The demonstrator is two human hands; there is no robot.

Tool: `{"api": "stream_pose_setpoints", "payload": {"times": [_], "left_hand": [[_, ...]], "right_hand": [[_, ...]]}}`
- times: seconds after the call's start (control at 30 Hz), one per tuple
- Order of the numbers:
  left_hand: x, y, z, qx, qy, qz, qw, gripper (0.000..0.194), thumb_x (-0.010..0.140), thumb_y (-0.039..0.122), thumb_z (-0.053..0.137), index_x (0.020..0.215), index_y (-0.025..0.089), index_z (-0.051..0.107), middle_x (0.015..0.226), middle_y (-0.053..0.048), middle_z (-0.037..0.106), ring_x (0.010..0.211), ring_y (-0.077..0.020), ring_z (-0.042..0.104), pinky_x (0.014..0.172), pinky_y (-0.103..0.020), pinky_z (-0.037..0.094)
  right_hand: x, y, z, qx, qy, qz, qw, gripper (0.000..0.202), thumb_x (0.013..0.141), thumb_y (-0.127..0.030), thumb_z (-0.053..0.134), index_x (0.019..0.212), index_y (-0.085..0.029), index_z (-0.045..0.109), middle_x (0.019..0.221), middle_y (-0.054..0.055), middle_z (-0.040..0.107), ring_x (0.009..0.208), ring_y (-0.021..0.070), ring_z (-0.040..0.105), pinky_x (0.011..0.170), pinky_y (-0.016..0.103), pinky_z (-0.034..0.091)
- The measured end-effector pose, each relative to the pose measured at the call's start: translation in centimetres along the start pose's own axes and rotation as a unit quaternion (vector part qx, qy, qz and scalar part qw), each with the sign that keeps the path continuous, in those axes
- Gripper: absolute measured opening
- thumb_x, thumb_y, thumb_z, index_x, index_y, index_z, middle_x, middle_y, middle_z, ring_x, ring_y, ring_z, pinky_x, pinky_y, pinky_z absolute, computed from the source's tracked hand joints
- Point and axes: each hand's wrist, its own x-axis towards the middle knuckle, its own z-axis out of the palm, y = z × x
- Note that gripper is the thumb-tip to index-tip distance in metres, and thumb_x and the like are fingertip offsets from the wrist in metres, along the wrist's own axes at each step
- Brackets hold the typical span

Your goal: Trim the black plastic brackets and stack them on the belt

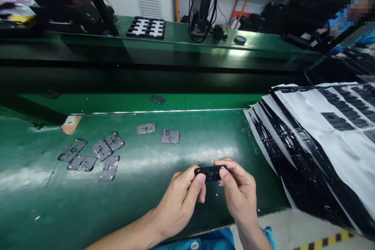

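Between my two hands is a small black plastic plate with a cut-out in its middle and gold-coloured spots near its ends. My left hand pinches its left end between thumb and fingers. At the right end, my right hand grips it the same way, with the thumb over a gold-coloured spot. Both hands hover above the green tabletop. Farther off lie similar plates: one grey plate, another plate beside it, and a loose group of several plates to the left.
Stacked trays with white sheets and dark parts fill the right side. One more plate lies at the back below the raised shelf. That shelf carries a black-and-white tray and a round black object. A person is at far right.
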Motion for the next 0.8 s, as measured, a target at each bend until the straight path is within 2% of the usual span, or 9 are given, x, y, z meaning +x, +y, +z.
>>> {"api": "stream_pose_setpoints", "payload": {"times": [0.17, 0.33, 0.57, 0.8], "left_hand": [[-0.4, -0.5, 0.0, 0.0, -0.008, -0.023, 1.0, 0.042, 0.116, 0.039, 0.034, 0.084, 0.021, 0.053, 0.066, 0.003, 0.058, 0.058, -0.0121, 0.056, 0.064, -0.026, 0.043], [-0.6, -0.2, -0.2, 0.019, 0.001, -0.015, 1.0, 0.041, 0.116, 0.038, 0.034, 0.083, 0.021, 0.052, 0.065, 0.003, 0.057, 0.058, -0.0119, 0.056, 0.064, -0.026, 0.043], [-0.7, 0.3, -0.4, 0.04, -0.001, 0.008, 0.999, 0.042, 0.115, 0.033, 0.035, 0.079, 0.021, 0.053, 0.065, 0.004, 0.054, 0.055, -0.0105, 0.053, 0.062, -0.025, 0.04], [-0.7, 0.3, -0.7, 0.033, -0.014, 0.005, 0.999, 0.04, 0.115, 0.033, 0.035, 0.081, 0.021, 0.053, 0.071, 0.003, 0.055, 0.061, -0.012, 0.053, 0.064, -0.026, 0.04]], "right_hand": [[-0.3, 0.0, 0.1, 0.001, -0.012, 0.002, 1.0, 0.017, 0.103, -0.028, 0.067, 0.105, -0.029, 0.084, 0.09, 0.001, 0.077, 0.073, 0.0116, 0.068, 0.059, 0.016, 0.05], [-0.1, -0.3, 0.2, -0.009, -0.025, 0.005, 1.0, 0.017, 0.103, -0.031, 0.067, 0.104, -0.028, 0.083, 0.09, 0.002, 0.077, 0.072, 0.0116, 0.067, 0.059, 0.016, 0.049], [-0.5, 0.0, 0.6, -0.003, -0.003, 0.022, 1.0, 0.018, 0.101, -0.035, 0.069, 0.097, -0.023, 0.082, 0.081, 0.002, 0.073, 0.064, 0.0115, 0.062, 0.056, 0.019, 0.048], [-1.0, 1.1, 0.9, 0.011, 0.018, 0.032, 0.999, 0.019, 0.102, -0.035, 0.068, 0.095, -0.023, 0.081, 0.081, 0.002, 0.069, 0.068, 0.013, 0.061, 0.058, 0.02, 0.047]]}}
